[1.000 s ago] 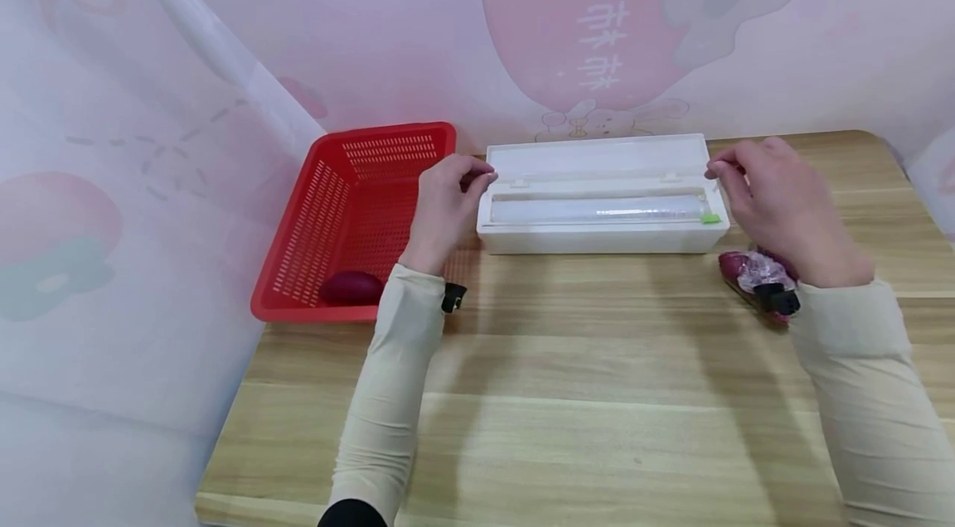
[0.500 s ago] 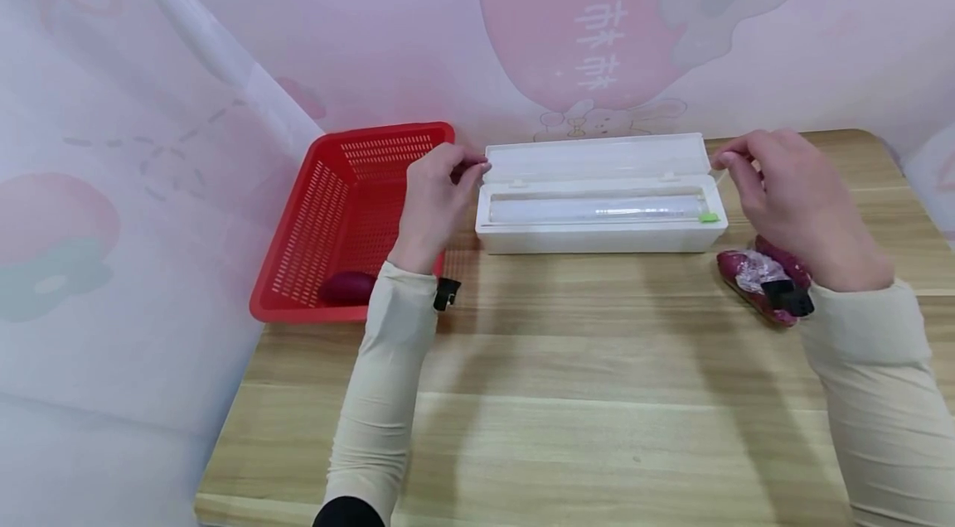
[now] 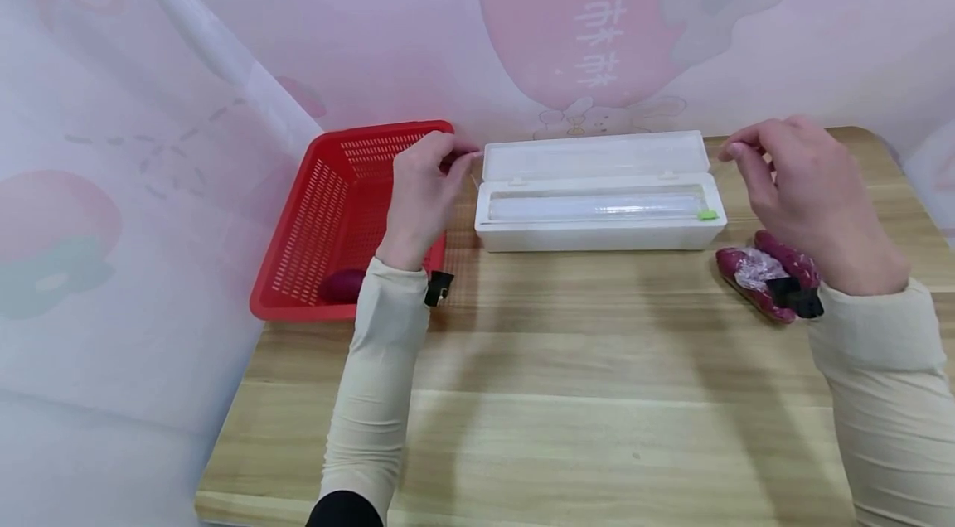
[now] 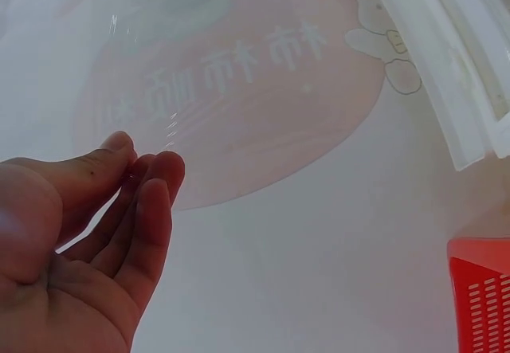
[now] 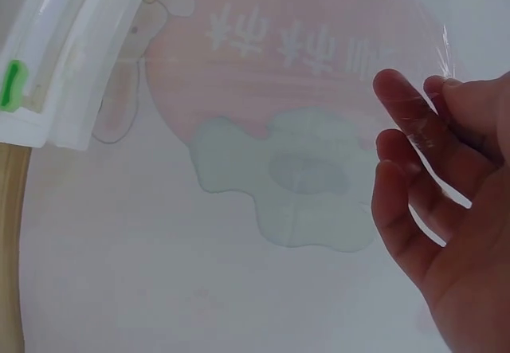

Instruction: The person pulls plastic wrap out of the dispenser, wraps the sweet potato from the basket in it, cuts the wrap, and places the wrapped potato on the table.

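A white cling film box (image 3: 597, 240) stands with its lid up, a roll of film visible through its window and a green slider (image 3: 707, 215) at the right end. Off its left corner, my left hand (image 3: 421, 200) pinches an edge of clear cling film (image 4: 171, 130) between thumb and fingers. My right hand (image 3: 809, 195) pinches the opposite side, where creases of film (image 5: 442, 46) gather at the thumb and index finger. In both wrist views the transparent sheet shows mainly by its glints.
A red basket (image 3: 298, 313) at the left holds a dark purple oblong vegetable (image 3: 343, 287). Similar purple vegetables (image 3: 764, 278), wrapped in film, lie on the wooden table (image 3: 559, 427) below my right hand. A printed wall covering (image 3: 418, 38) rises close behind the box.
Both hands have risen slightly and moved apart, the left one leftward over the basket, the right one rightward off the box's corner. The box has stayed in place.
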The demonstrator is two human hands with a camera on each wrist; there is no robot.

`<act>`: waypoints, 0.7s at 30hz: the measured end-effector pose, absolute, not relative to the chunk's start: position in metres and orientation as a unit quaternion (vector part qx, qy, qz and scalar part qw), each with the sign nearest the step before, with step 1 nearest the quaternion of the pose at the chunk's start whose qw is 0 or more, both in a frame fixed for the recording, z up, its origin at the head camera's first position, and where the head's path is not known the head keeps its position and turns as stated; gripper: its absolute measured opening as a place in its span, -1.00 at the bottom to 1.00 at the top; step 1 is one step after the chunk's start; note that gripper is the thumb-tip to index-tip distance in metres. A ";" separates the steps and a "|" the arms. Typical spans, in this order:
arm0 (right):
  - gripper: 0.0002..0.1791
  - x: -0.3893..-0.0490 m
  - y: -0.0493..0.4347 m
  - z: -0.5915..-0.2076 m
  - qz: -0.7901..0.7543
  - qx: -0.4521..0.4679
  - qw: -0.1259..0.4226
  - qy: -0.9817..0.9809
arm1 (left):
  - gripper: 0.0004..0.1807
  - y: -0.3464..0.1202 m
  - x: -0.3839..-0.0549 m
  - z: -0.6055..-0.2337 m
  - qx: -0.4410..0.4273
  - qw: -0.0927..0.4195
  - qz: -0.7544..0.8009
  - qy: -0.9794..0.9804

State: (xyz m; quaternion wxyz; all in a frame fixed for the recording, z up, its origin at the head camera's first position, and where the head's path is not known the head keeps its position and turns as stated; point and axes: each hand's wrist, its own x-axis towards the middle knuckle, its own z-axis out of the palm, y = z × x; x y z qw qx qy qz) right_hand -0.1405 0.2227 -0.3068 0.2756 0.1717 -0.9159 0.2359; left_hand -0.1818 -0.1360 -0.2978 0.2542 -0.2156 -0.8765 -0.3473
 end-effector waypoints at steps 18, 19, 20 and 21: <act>-0.92 -0.132 0.216 -0.293 0.245 0.214 0.321 -0.889 | -0.83 -0.144 -0.168 -0.280 -0.211 0.268 -0.336 -0.878; -0.92 -0.131 0.216 -0.292 0.245 0.216 0.324 -0.888 | -0.82 -0.145 -0.167 -0.279 -0.212 0.271 -0.336 -0.877; -0.92 -0.130 0.216 -0.292 0.244 0.217 0.328 -0.886 | -0.82 -0.145 -0.166 -0.279 -0.214 0.274 -0.337 -0.875; -0.92 -0.129 0.216 -0.291 0.244 0.217 0.331 -0.885 | -0.83 -0.146 -0.165 -0.278 -0.215 0.278 -0.338 -0.873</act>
